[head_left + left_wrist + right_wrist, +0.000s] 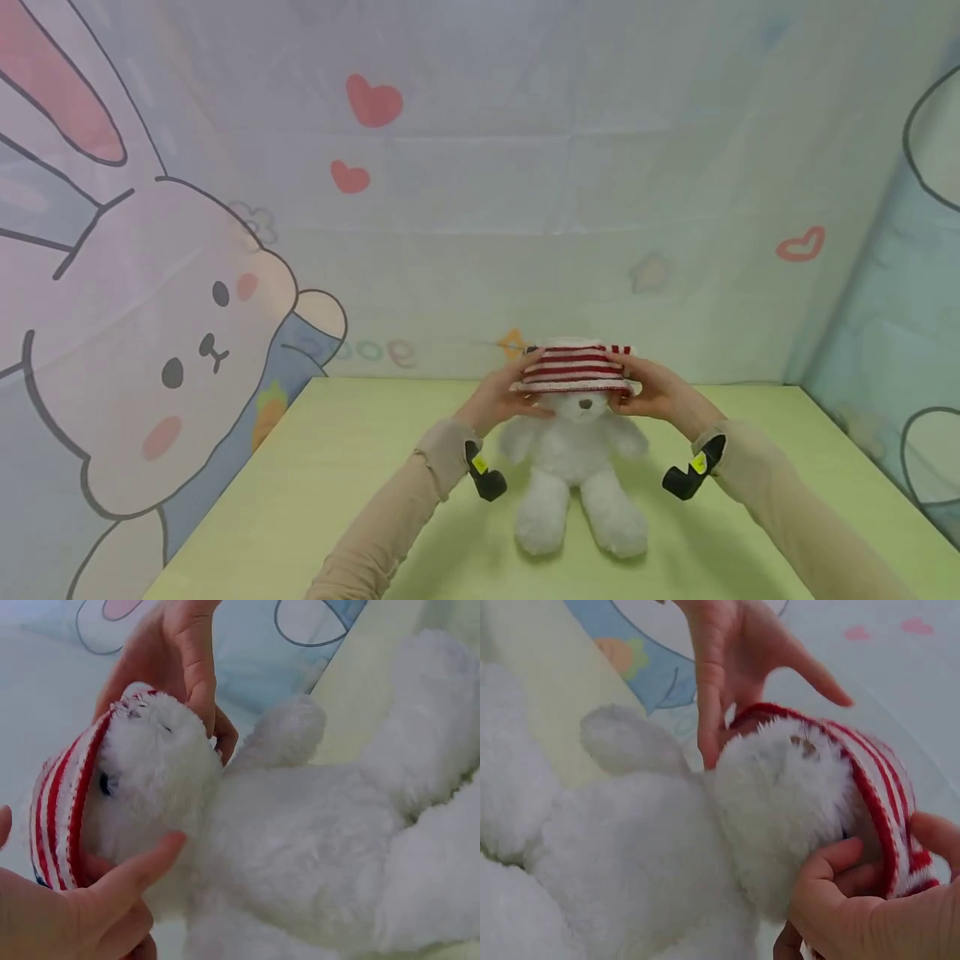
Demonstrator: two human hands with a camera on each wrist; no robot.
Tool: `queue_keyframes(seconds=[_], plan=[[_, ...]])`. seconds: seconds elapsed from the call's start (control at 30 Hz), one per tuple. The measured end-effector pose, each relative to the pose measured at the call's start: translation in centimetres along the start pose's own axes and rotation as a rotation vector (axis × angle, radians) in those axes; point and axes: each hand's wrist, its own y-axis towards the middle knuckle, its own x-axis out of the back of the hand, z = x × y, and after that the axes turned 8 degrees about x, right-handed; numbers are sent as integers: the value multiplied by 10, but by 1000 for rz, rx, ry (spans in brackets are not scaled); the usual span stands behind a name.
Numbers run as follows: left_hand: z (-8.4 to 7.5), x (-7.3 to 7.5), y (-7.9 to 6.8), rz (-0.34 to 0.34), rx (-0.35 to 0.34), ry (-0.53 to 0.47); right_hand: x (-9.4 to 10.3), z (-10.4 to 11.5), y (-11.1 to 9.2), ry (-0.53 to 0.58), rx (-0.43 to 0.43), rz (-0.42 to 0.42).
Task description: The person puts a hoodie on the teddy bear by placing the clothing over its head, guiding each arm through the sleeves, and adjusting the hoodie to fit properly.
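Observation:
A white plush toy [573, 450] sits facing the head camera, its legs stretched forward. Over the top of its head is a red-and-white striped knitted hat [570, 367]; the brim hides the eyes in the head view, while a dark eye [105, 784] shows just below it in the left wrist view. My left hand [504, 396] holds the hat's left side, fingers inside the brim and thumb raised outside. On the other side, my right hand [652, 392] pinches the brim, thumb outside and fingers [847, 855] tucked under against the head.
The toy sits on a light green table [360, 442]. Behind it hangs a pale cloth backdrop [465, 250] with hearts and a large printed rabbit [150, 333] at left. Black wrist cameras [486, 473] are strapped on both wrists, beside the toy.

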Motion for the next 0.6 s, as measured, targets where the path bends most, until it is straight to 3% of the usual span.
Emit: queue_keyframes(seconds=[0.17, 0.3, 0.43, 0.6], plan=[[4, -9, -1, 2, -60, 160, -12, -7, -3, 9, 35, -22], [10, -8, 2, -5, -117, 212, -13, -14, -3, -13, 101, -31], [16, -3, 6, -34, -151, 293, -10, -23, -2, -155, 168, -18], [20, 4, 10, -31, -229, 486, -3, -29, 1, -410, 220, 49]])
